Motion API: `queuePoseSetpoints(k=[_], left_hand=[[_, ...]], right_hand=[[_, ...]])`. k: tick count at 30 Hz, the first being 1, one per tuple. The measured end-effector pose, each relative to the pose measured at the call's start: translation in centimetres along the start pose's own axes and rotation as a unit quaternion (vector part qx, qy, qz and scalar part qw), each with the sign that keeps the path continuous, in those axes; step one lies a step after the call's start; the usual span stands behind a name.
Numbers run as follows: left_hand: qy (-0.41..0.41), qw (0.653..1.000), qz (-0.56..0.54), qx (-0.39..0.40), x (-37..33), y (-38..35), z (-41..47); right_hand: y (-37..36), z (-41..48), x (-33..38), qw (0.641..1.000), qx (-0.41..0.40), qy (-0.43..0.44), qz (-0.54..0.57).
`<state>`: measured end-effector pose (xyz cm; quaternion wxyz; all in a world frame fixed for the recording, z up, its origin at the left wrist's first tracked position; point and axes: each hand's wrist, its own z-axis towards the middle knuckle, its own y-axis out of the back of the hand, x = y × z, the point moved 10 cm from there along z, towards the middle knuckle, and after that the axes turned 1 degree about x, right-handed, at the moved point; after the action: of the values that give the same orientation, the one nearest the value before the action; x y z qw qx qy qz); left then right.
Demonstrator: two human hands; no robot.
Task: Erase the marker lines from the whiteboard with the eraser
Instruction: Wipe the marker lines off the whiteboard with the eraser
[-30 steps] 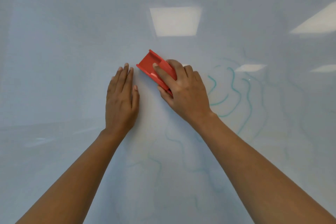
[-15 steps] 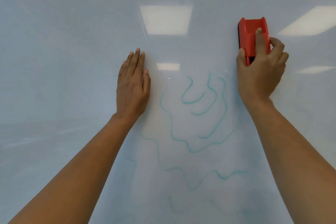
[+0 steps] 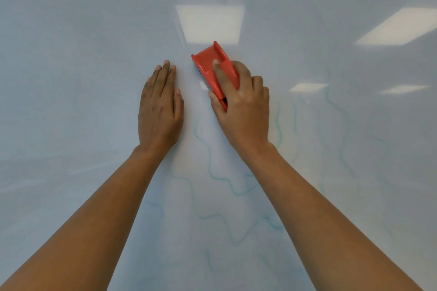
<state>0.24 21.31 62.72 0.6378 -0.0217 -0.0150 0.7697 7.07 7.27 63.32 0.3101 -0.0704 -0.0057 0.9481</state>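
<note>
Teal marker lines (image 3: 209,163): wavy strokes on the whiteboard (image 3: 71,92), running from the near bottom edge of the view up between the two forearms. Some are strong, others faint and smeared. More pale strokes lie to the right of the right wrist.

Left forearm (image 3: 94,220): bare, enters from the lower left corner and reaches up and inward.

Right forearm (image 3: 319,220): bare, enters from the lower right corner and crosses over part of the lines.

Left hand (image 3: 159,111): laid flat on the board, palm down, fingers straight and close together, holding nothing. It sits just left of the uppermost stroke.

Right hand (image 3: 243,111): grasps the eraser. The index finger (image 3: 221,73) lies along its back, the thumb (image 3: 214,99) is against its left edge, and the other fingers curl over the right side.

Eraser (image 3: 207,61): red plastic body with raised side rails and a dark pad edge showing near the thumb. It is tilted, far end pointing up and left, and set against the board near the left fingertips, above the strong strokes.

Ceiling-light reflections (image 3: 210,23): one bright rectangle just beyond the eraser, another at the upper right, and two small ones at mid right.
</note>
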Motion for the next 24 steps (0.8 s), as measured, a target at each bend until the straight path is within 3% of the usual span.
queuePoseSetpoints(k=[3, 5, 9, 16, 21, 24], left_hand=[[-0.004, 1.0, 0.001, -0.003, 0.0, 0.0, 0.0], [-0.007, 1.0, 0.0, -0.004, 0.1, 0.0, -0.1], [-0.006, 1.0, 0.001, -0.007, 0.0, 0.1, -0.1], [-0.007, 1.0, 0.008, -0.006, -0.1, 0.1, -0.1], [-0.006, 1.0, 0.006, -0.002, -0.3, 0.1, -0.1], [0.001, 1.0, 0.006, 0.0, -0.4, 0.1, -0.1]], right_hand=[[0.1, 0.5, -0.7, 0.999, 0.015, 0.048, -0.013], [0.9, 0.8, -2.9, 0.999, -0.002, 0.034, -0.021], [3.0, 0.5, -11.5, 0.992, -0.047, -0.113, -0.035], [7.4, -5.7, -24.3, 0.937, -0.124, -0.321, -0.065], [7.3, -8.4, -23.2, 0.914, -0.136, -0.378, -0.063], [6.2, -8.5, -19.0, 0.94, -0.103, -0.321, -0.058]])
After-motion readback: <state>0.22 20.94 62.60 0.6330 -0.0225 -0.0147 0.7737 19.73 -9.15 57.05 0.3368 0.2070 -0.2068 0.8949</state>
